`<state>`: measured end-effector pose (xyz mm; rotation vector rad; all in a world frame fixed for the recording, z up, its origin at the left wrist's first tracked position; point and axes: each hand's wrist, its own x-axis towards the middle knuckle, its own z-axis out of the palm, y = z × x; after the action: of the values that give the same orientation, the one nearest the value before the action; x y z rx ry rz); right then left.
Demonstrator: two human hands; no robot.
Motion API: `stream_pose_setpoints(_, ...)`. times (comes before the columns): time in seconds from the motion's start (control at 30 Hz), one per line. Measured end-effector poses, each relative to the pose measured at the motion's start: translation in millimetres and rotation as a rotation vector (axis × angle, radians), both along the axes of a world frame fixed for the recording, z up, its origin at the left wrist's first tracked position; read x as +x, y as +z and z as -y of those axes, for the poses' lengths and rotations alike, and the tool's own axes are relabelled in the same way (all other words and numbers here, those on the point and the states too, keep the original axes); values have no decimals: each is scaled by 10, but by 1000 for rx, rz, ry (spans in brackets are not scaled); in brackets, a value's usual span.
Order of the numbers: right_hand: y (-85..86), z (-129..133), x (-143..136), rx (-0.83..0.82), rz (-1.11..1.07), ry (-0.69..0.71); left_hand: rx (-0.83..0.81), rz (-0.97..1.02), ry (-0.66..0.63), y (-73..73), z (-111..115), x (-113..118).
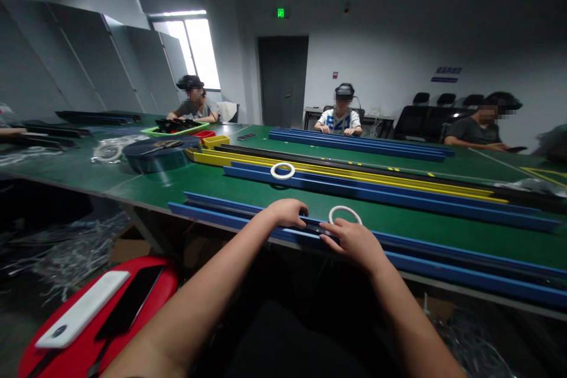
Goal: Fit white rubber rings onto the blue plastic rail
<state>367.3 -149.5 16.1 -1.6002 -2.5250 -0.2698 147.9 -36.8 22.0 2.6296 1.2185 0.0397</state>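
Note:
A long blue channel [425, 263] lies along the near edge of the green table, with a dark strip [212, 208] inside it. My left hand [287, 212] curls over the channel near its middle, fingers bent down onto the strip; what they grip is too small to tell. Just to its right, my right hand [352, 240] has its thumb and fingers close together at the same strip. Behind my right hand a white tape ring [344, 210] stands partly hidden by the fingers. Another white ring [282, 171] rests on a second blue channel [381, 192] farther back.
Yellow channels [345, 177] and more blue ones [354, 143] lie beyond. A dark blue roll [162, 156] and yellow bin [216, 142] are at the left. Several people sit around the table. A red stool [163, 283] with two phone-like objects stands at lower left.

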Motion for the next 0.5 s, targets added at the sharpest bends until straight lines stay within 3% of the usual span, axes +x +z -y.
stream_pose_setpoints(0.5,11,-1,25,-19,7,35,18,-6,1,6,7,1)
